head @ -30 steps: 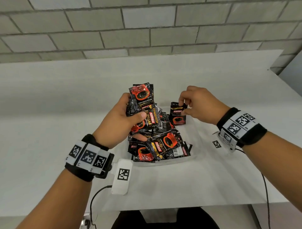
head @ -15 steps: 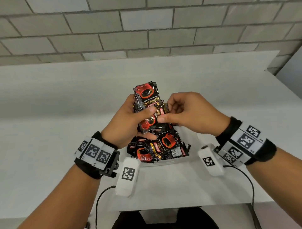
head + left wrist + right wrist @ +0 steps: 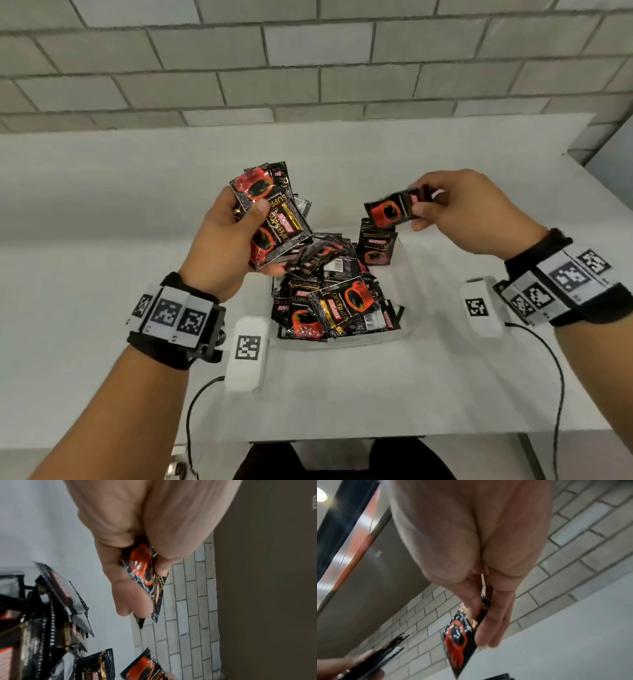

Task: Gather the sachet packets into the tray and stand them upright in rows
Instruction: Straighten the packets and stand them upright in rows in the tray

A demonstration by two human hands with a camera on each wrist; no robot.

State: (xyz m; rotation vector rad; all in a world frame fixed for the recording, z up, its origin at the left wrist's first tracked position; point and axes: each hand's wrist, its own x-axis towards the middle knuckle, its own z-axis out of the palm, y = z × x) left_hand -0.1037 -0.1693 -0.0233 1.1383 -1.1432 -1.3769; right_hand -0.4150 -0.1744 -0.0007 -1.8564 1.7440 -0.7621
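Head view shows the right hand (image 3: pixel 469 212) pinching a single sachet (image 3: pixel 394 209) by one end, thumb in front and fingers behind, so that it hangs above the far right corner of the tray (image 3: pixel 409 337). The right wrist view confirms the pinch: fingers (image 3: pixel 489 626) lie along the packet's back with its red cup print hanging below them. Just beneath it, one upright sachet (image 3: pixel 376 247) stands against the tray's far end, seemingly the start of a row. The left hand (image 3: pixel 226 246) is curled round a fanned bundle of sachets (image 3: pixel 274 219), thumb pressed across their faces, held above the tray's left side; how many it holds cannot be counted. Below and between the hands, a loose pile of sachets (image 3: pixel 337 303) lies flat and crisscrossed, filling most of the tray. None shows on the white table (image 3: pixel 102 342) outside it, so the gathering looks essentially done. The standing-up has barely begun: one packet upright, one apparently about to join it, while the bundle and the whole heap remain to be set in rows.
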